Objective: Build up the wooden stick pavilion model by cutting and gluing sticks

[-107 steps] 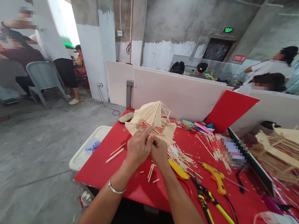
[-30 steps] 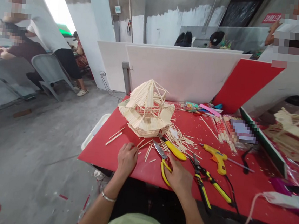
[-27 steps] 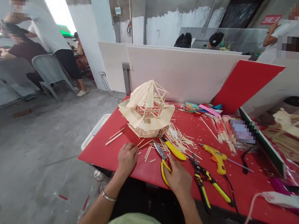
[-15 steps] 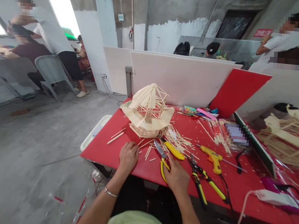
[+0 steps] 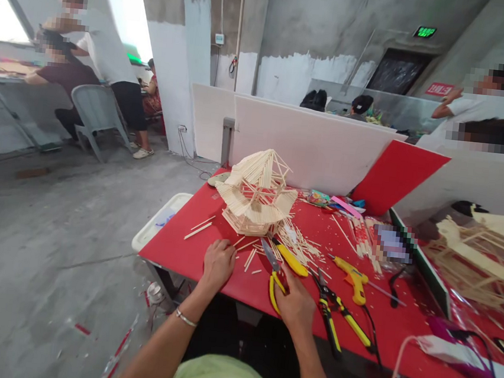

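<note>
My left hand (image 5: 217, 264) rests knuckles-up on the red table (image 5: 174, 252), fingers curled down onto a short wooden stick by the loose sticks (image 5: 249, 259). My right hand (image 5: 295, 300) lies on the yellow-handled scissors (image 5: 277, 270), fingers through or over the lower handle. Behind both hands stands a small pavilion model of wooden sticks (image 5: 257, 193), untouched.
Yellow-handled pliers (image 5: 333, 315) and a yellow glue gun (image 5: 353, 277) lie right of my right hand. A white bin (image 5: 155, 230) sits at the table's left edge. White and red boards (image 5: 309, 150) wall the back. Another stick model (image 5: 481, 258) is at right. People sit and stand around.
Since 3.6 s ago both hands came down from the model to the table's front. In the last second the hands stayed put; the view shifted slightly.
</note>
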Demonstrator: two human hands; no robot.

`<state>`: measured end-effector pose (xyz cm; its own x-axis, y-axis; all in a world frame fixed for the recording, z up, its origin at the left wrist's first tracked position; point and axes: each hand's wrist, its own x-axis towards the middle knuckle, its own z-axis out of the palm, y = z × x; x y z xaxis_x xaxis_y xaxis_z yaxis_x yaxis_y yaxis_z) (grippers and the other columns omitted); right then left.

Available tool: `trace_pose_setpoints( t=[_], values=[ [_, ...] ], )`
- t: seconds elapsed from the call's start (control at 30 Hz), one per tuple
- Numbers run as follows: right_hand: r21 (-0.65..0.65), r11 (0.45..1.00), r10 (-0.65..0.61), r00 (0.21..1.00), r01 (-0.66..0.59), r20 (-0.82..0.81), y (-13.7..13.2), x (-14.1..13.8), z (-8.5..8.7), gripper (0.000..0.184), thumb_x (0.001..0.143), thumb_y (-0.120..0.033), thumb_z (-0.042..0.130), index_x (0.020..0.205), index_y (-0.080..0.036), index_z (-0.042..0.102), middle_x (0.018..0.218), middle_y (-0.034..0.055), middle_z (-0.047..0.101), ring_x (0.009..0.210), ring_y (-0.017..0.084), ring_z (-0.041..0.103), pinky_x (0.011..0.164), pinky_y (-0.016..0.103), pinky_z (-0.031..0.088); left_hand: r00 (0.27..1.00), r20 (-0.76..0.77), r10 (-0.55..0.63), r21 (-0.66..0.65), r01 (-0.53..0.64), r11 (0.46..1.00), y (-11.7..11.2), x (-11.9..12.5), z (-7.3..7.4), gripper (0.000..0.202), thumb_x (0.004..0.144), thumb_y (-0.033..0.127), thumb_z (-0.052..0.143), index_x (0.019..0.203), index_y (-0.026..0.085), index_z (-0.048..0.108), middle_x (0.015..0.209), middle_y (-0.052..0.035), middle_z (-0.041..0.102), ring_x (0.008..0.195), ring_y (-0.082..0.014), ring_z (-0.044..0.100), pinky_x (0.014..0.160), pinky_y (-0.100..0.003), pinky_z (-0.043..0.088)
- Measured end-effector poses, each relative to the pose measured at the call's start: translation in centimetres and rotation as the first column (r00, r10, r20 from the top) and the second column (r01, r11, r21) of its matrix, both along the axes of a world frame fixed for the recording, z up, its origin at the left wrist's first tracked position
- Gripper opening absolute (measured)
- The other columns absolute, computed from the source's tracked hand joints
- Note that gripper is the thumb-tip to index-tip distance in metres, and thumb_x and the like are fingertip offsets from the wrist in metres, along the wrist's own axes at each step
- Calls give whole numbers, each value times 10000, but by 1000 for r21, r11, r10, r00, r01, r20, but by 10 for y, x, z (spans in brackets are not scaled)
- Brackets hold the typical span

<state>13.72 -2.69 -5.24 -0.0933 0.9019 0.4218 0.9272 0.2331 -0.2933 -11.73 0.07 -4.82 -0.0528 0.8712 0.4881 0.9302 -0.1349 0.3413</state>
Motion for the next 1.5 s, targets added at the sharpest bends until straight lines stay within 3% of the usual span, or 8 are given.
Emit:
trace_pose_setpoints(
  t=[0.13,0.3,0.47,1.03,1.23,1.5],
  values=[
    [-2,997,73,991,-73,-113,2,5,-8,526,906,-307,529,1426,-233,499,1242,77,681,1038,195,672,902,296,500,1000,-9,-2,-17,2,1000,0,0,2,295,966,266,459,879,217,737,1028,-110,681,951,-246,575,831,-381,424],
    [-59,994,68,960,-87,-270,7,8,-18,579,837,-263,568,1412,-262,496,1349,57,626,1180,221,620,1023,356,474,1000,-13,-15,-7,15,1000,-1,0,3,306,973,269,449,870,224,733,1033,-105,681,954,-243,571,825,-383,418],
    [-4,998,52,916,-58,-397,6,7,-14,540,801,-312,595,1330,-212,572,1279,97,666,1117,245,653,986,374,510,999,-6,-40,24,40,999,0,-1,-1,282,967,253,461,899,224,733,1018,-106,687,956,-246,574,823,-390,414],
    [85,996,48,946,-22,-322,5,6,-19,574,824,-272,546,1394,-209,520,1322,125,631,1177,250,617,1014,397,487,994,39,-105,76,102,992,-1,-1,-4,260,972,262,470,933,210,721,1016,-100,701,940,-238,585,813,-391,410],
    [47,995,93,948,-83,-306,8,2,-18,565,805,-249,547,1369,-224,550,1282,114,653,1108,229,653,938,343,527,992,45,-114,79,111,991,-1,-2,-3,274,979,266,457,924,209,720,1003,-97,698,935,-232,580,812,-390,408],
    [-16,994,93,943,-104,-320,8,-2,-14,545,799,-232,512,1341,-229,569,1223,97,666,1071,211,655,962,349,514,993,36,-116,73,113,991,0,-2,-6,271,974,259,463,899,213,719,981,-95,700,914,-231,581,795,-393,402]
  ],
)
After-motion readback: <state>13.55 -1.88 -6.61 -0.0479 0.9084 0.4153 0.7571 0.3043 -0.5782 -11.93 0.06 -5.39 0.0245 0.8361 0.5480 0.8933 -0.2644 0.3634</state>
